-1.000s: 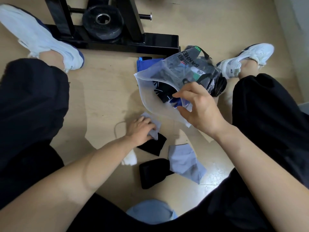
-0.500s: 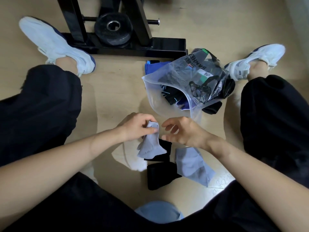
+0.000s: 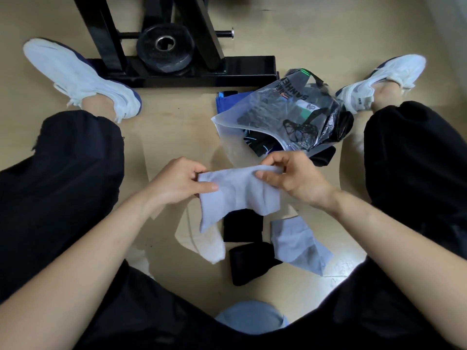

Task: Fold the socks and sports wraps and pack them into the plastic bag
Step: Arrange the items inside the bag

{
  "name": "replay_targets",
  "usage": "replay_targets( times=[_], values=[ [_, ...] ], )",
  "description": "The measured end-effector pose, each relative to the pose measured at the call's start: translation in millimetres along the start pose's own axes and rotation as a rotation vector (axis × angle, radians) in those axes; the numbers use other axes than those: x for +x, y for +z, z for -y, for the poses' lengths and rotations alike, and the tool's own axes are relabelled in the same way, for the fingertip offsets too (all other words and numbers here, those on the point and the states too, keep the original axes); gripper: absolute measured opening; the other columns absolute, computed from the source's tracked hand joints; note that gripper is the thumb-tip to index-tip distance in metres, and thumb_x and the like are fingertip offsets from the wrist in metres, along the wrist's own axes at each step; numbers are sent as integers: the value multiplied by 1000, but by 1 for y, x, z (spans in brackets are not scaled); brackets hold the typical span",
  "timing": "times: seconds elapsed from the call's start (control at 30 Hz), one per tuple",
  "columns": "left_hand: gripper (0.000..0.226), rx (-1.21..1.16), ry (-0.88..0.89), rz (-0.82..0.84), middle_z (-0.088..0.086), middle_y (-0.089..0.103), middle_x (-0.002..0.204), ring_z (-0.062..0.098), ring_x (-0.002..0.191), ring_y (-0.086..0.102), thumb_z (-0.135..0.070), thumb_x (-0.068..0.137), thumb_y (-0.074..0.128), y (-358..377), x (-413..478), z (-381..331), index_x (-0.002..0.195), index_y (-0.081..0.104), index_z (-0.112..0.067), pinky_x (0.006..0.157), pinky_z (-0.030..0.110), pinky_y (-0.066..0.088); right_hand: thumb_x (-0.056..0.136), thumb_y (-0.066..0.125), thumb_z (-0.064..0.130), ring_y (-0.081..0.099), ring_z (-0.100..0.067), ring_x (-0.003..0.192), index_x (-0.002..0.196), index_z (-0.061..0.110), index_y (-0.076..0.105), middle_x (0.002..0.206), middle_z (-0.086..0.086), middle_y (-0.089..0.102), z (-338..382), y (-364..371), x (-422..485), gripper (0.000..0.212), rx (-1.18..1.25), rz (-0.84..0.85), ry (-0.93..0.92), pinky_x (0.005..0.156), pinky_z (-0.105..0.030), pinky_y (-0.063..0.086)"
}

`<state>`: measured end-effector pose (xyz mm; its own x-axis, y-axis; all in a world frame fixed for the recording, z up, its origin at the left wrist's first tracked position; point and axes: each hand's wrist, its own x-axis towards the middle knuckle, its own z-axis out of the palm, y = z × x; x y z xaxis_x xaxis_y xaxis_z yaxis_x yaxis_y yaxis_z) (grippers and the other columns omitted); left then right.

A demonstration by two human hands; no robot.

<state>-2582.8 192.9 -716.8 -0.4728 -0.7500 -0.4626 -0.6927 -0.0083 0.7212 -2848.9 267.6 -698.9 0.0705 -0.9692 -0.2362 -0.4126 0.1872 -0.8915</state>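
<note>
Two pinch grips on one pale grey fabric ankle sock (image 3: pixel 237 195) — left hand (image 3: pixel 177 183) nipping one end, right hand (image 3: pixel 295 180) the other — stretching it flat above the tan floor (image 3: pixel 177 127), apparently to square it for folding. Just beyond, toward the floor's far right, translucent plastic bag (image 3: pixel 252 117) gaping open, ready for packing.

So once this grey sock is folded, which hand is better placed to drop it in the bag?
Probably the right hand: it pinches the sock right beside the bag and its open mouth. The left hand grips the other end, farther away.
</note>
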Motion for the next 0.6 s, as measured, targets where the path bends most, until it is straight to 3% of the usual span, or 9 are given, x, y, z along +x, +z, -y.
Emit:
replay_targets(
  times=[0.07,0.17,0.3,0.43,0.53,0.6],
  values=[
    [34,124,8,55,-10,45,53,11,53,34,-34,75,85,-8,2,8,63,59,-16,56,28,26,86,76,15,55,-1,65,84,7,70,75,1,67,4,-20,0,10,7,-43,-33,61,-15,43],
    [31,168,6,95,-14,41,52,9,54,32,-23,78,86,-10,4,13,62,60,-21,57,28,25,87,76,17,58,3,67,84,11,70,77,8,67,6,-40,2,9,-45,-102,-85,64,-14,45],
    [25,130,38,-10,-5,52,73,3,60,45,-19,78,87,-12,8,13,65,66,-26,61,19,37,87,76,17,59,3,68,86,11,71,79,8,68,5,-53,5,8,-73,-180,-71,65,-14,46],
    [6,-225,-14,-24,5,68,85,7,73,58,-6,90,72,-16,4,-1,88,67,-3,69,17,45,85,78,21,59,2,68,86,11,72,78,9,68,0,-62,8,12,-72,-304,-37,65,-17,48],
    [5,-445,-94,-120,0,72,79,6,67,63,-7,95,66,-17,1,-12,90,66,-9,62,14,49,82,80,22,58,-1,66,82,12,71,75,7,68,-6,-61,9,13,-35,-413,9,64,-23,49],
    [2,-549,-148,-215,-2,74,81,9,69,68,-10,94,67,-16,1,-17,95,69,-12,62,20,54,82,80,23,59,-5,66,79,14,71,77,2,70,-8,-57,8,13,-23,-442,38,62,-27,51]
  ],
)
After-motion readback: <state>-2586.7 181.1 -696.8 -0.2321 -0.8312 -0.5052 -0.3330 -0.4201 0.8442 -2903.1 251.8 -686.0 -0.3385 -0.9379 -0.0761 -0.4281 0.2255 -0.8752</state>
